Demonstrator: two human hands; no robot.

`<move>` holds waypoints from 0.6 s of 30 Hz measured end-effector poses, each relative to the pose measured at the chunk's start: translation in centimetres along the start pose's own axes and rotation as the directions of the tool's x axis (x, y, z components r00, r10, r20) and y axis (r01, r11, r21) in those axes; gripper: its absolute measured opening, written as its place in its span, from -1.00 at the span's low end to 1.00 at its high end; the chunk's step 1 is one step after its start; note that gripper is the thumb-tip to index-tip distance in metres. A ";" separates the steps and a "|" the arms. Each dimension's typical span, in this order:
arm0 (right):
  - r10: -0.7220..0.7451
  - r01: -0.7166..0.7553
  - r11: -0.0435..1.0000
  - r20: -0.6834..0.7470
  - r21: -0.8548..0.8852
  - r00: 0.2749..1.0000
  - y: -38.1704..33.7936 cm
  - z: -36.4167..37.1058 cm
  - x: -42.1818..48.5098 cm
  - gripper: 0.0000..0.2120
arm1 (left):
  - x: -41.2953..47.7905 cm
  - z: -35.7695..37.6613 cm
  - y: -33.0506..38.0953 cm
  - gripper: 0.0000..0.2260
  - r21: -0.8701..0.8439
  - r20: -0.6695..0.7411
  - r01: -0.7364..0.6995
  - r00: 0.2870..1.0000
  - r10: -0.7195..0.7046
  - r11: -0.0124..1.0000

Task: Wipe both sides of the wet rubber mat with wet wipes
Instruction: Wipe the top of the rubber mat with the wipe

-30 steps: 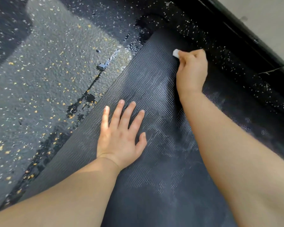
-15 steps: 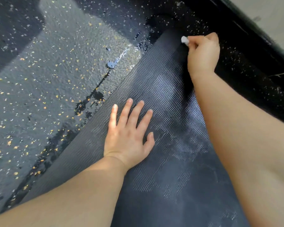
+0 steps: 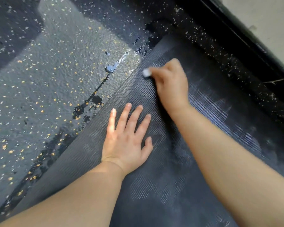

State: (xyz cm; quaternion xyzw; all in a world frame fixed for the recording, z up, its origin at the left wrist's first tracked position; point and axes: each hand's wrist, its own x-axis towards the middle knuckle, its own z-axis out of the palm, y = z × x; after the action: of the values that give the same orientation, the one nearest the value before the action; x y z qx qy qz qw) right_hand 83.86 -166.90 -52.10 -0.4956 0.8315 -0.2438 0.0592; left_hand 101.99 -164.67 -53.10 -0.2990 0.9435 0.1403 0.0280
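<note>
Mat: The dark rubber mat [image 3: 170,185] lay flat on the floor and filled the near and right part of the scene. It had thin wavy lines and some shiny wet patches
Left hand: The left hand [image 3: 126,138] lay palm down on the mat, near the mat's left edge. Its fingers were straight and a little apart, and they held nothing
Right hand: The right hand [image 3: 172,84] was on the mat just past the left hand, farther away. It looked blurry. Its fingers were curled tight round a wipe
Wipe: Only a small white bit of the wipe [image 3: 146,72] poked out on the left of the fist, close to the mat's left edge
Floor: The grey floor [image 3: 56,79] on the left had yellow and white specks
Water: Dark puddles [image 3: 95,99] lay along the mat's left edge
Far right: A black strip [image 3: 236,51] ran along the far side, with a pale wall [image 3: 269,17] behind it
</note>
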 end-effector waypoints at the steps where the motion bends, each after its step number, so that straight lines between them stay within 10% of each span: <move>1: 0.068 -0.070 0.997 -0.040 -0.039 0.997 1.1 -0.1 2.3 -0.81 | 0.0 0.0 -0.1 -0.48 0.002 0.000 -0.003 1.000 0.003 1.000; 8: 0.515 -0.499 0.857 -0.226 0.126 0.827 3.5 0.4 8.4 -0.71 | 0.0 0.1 0.0 -0.48 0.021 -0.001 -0.009 1.000 0.009 1.000; 15: -0.069 0.066 0.997 0.065 0.046 0.996 -1.0 0.9 -0.1 -0.81 | -0.1 -0.2 0.2 -0.48 0.038 0.012 0.002 1.000 -0.003 0.999; 18: 0.098 -0.098 0.995 0.005 0.013 0.995 1.7 -0.2 3.2 -0.81 | -0.1 -0.1 0.1 -0.48 0.031 0.010 -0.009 1.000 0.008 0.999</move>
State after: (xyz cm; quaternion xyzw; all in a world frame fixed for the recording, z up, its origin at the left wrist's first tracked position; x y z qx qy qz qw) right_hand 80.79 -168.91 -52.24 -0.4542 0.8532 -0.2448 0.0763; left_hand 102.00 -164.54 -52.94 -0.2939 0.9466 0.1274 0.0366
